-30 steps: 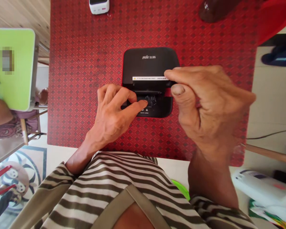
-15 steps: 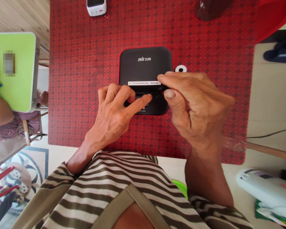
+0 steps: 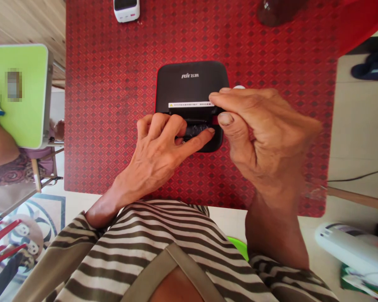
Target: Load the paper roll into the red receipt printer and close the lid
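Note:
A black label printer (image 3: 192, 86) with red sides and a white warning strip stands on the patterned table in the head view. A gap shows between its upper cover and front part, wider at the right. My left hand (image 3: 160, 144) holds the front part, its fingers curled at the left and the thumb stretched along the front. My right hand (image 3: 264, 126) has index finger and thumb bent around the cover's front right corner. Behind its knuckles, only the top of a small white paper roll (image 3: 239, 87) shows.
A white device with a dark screen (image 3: 126, 11) stands at the table's (image 3: 107, 84) far left. A dark brown object (image 3: 274, 12) is at the far right. On the left, another person's arm (image 3: 1, 130) rests by a green table (image 3: 28, 113).
The gap between the printer's cover and front part has widened. My left thumb has slid right along the front. My right hand has shifted slightly right and covers more of the white roll.

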Action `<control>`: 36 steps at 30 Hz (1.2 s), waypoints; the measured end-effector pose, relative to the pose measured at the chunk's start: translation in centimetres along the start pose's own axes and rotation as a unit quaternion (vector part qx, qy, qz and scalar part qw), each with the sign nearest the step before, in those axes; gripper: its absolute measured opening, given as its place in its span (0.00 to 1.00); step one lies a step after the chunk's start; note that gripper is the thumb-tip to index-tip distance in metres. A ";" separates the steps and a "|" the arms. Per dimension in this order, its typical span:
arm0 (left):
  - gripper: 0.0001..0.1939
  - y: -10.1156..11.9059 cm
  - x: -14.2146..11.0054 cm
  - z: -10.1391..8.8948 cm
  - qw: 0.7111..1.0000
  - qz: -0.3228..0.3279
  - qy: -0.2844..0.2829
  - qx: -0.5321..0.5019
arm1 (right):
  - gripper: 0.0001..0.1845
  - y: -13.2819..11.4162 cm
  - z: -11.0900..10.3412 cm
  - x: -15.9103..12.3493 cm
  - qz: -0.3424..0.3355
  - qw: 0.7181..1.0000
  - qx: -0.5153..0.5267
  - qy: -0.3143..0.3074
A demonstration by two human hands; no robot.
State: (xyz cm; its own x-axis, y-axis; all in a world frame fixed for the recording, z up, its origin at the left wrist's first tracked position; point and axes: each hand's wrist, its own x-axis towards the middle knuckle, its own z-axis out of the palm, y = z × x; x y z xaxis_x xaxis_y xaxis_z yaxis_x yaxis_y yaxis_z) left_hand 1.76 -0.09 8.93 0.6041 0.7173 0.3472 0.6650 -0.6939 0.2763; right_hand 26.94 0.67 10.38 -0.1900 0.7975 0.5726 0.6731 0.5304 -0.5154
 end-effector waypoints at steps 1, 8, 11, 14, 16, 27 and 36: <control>0.29 0.0 0.0 0.0 1.000 0.001 -0.007 0.003 | 0.18 0.1 0.0 -0.1 -0.007 1.000 0.001 0.009; 0.27 -0.2 0.2 0.4 1.000 0.006 0.012 0.010 | 0.21 -0.4 -0.4 -0.3 0.050 0.998 -0.006 -0.040; 0.27 -0.3 0.1 0.3 1.000 0.010 0.011 0.015 | 0.18 0.0 0.2 -1.0 0.014 1.000 0.004 -0.010; 0.26 -0.3 0.1 0.3 1.000 0.009 0.010 0.012 | 0.19 0.3 0.7 -1.8 0.012 1.000 0.005 -0.014; 0.27 -0.3 0.2 0.2 1.000 0.003 0.008 0.005 | 0.21 0.3 0.7 -2.1 0.042 0.998 -0.001 -0.039; 0.31 -3.6 0.0 2.8 0.935 -0.166 0.231 -0.213 | 0.23 0.3 1.2 -3.3 0.053 0.998 0.019 -0.038; 0.48 -8.7 -2.8 10.0 0.821 -0.239 0.132 -0.501 | 0.28 1.2 2.0 -4.8 0.033 0.998 0.042 -0.024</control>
State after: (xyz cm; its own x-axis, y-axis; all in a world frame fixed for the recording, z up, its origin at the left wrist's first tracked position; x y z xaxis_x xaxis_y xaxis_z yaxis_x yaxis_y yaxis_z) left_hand -1.36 4.62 -3.38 0.1758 0.9758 0.1299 0.0234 -0.1361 0.9904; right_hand 27.20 -1.90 5.71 -0.1825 0.8433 0.5055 0.6236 0.4968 -0.6036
